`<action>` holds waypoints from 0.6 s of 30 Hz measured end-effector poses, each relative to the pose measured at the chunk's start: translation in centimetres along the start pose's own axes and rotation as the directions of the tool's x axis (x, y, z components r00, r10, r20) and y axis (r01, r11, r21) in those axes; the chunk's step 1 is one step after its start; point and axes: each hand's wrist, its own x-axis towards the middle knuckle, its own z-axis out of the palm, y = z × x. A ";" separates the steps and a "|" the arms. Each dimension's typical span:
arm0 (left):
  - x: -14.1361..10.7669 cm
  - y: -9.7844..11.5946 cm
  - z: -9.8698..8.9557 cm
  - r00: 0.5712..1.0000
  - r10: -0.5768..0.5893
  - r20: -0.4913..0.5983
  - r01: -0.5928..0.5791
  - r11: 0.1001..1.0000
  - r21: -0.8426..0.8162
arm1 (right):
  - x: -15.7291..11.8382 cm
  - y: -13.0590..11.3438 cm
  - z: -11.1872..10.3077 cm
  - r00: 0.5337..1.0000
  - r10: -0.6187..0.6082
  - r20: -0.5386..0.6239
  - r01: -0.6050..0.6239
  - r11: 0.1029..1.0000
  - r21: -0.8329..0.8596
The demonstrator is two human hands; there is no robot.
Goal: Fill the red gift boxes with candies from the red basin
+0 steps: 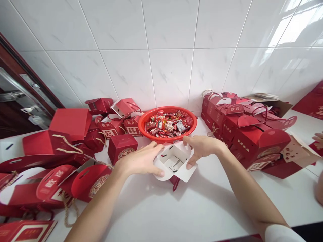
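Note:
An open box (174, 161) with a white inside and its flaps spread stands on the white table in the middle. No sweets show inside it. My left hand (142, 159) holds the box's left flap, thumb on the inner side. On the opposite side, my right hand (202, 149) grips the right and rear flaps between thumb and fingers. A dark red cord hangs at the box's front. Just behind the box is a red plastic basket (143, 129) holding several wrapped sweets (169, 126).
Many red boxes with rope handles (122, 146) crowd the left side. Rows of closed red boxes (242, 134) stand at the right, by an open one. Another person's hand (318, 138) shows at the right edge. A tiled wall (171, 74) rises behind the table.

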 end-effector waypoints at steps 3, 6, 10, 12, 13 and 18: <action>-0.3 0.6 -0.1 0.997 -0.034 0.066 0.034 0.999 -0.009 | -0.6 -0.2 -0.1 0.996 -0.041 -0.073 0.041 0.999 0.007; -0.7 1.1 0.0 0.999 -0.001 0.037 0.002 1.000 -0.023 | -0.7 -0.1 -0.2 0.992 -0.064 -0.108 0.068 0.997 0.037; -1.2 1.8 0.2 1.000 0.011 0.010 -0.011 1.000 0.003 | -0.4 0.4 -0.5 0.996 -0.040 -0.079 0.040 0.999 0.004; -1.3 2.1 0.3 1.000 0.018 0.020 -0.018 1.000 0.004 | -0.3 0.7 -0.6 0.999 -0.028 -0.044 0.028 1.000 -0.004; -1.3 2.1 0.3 1.000 0.016 0.026 -0.016 1.000 -0.003 | -0.2 0.8 -0.6 0.999 -0.030 -0.024 0.030 1.000 -0.003; -1.3 2.1 0.5 0.999 -0.002 0.036 0.003 0.999 -0.047 | -0.4 0.7 -0.7 0.996 -0.085 -0.023 0.085 0.996 0.010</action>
